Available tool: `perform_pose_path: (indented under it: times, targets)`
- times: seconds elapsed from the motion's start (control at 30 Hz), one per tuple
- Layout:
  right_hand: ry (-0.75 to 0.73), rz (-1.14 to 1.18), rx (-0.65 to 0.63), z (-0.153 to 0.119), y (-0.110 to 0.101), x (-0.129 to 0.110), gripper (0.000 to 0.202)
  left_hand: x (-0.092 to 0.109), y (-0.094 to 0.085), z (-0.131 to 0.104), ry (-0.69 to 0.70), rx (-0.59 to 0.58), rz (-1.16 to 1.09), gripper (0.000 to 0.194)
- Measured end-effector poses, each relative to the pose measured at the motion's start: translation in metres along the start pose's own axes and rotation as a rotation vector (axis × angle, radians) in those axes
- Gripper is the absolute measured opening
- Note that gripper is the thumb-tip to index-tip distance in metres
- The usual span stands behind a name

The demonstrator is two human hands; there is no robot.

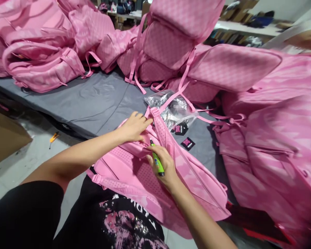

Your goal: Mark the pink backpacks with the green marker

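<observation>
Pink backpack (204, 180): angled far left to near right.
Left hand (134, 128): half-curled at far end, grip unclear.
Right hand (168, 167): nearer, green pen (157, 162) firmly held.

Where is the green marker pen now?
In the head view, the green marker is in the right hand, just above the pink backpack at the table's near edge.

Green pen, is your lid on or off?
Off, it seems: the green pen is in the right hand, and a small pale tip pokes out past the black part nearest the left hand.
</observation>
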State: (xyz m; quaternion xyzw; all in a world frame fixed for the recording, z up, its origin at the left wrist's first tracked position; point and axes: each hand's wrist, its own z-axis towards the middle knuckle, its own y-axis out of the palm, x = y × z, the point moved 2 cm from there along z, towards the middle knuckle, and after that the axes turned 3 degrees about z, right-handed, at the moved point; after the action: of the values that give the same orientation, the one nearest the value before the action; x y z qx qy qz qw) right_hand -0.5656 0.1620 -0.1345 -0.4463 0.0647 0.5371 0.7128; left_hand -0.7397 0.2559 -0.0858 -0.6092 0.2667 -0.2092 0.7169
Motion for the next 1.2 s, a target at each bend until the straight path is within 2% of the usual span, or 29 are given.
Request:
perform_pose_path:
  times: [0.13,0.23,0.3,0.5,0.67,0.77,0.87,0.93,1.03,1.2]
  targets:
    - [0.078,0.065,0.023,-0.002,0.001,0.006,0.026,0.014,-0.001,-0.01,-0.025,-0.039,0.1,0.098]
    - [0.085,0.078,0.035,-0.006,0.002,0.003,0.028,0.019,0.005,-0.01,-0.052,-0.098,0.139,0.102]
    - [0.086,0.079,0.023,-0.008,0.003,0.002,0.03,0.02,0.008,-0.009,-0.071,-0.092,0.143,0.102]
    - [0.071,0.051,0.004,-0.01,0.004,0.005,0.034,0.021,0.007,-0.012,-0.074,-0.025,0.134,0.076]
    - [0.059,0.04,0.009,-0.012,0.003,0.008,0.033,0.022,0.008,-0.012,-0.101,0.002,0.123,0.071]
    - [0.133,0.056,-0.043,-0.015,0.001,0.012,0.037,0.022,0.01,-0.01,-0.132,0.012,0.109,0.071]
    - [0.27,0.108,-0.009,-0.012,-0.002,0.017,0.047,0.023,0.012,-0.008,-0.176,0.006,0.1,0.069]
    - [0.314,0.062,0.011,-0.003,-0.004,0.017,0.035,0.024,0.012,-0.008,-0.192,0.002,0.094,0.068]
    - [0.286,-0.041,-0.086,0.02,-0.007,0.015,0.019,0.024,0.012,-0.007,-0.201,-0.002,0.086,0.067]
    - [0.284,0.057,-0.446,0.052,-0.01,0.018,0.018,0.023,0.014,-0.006,-0.213,0.008,0.085,0.062]
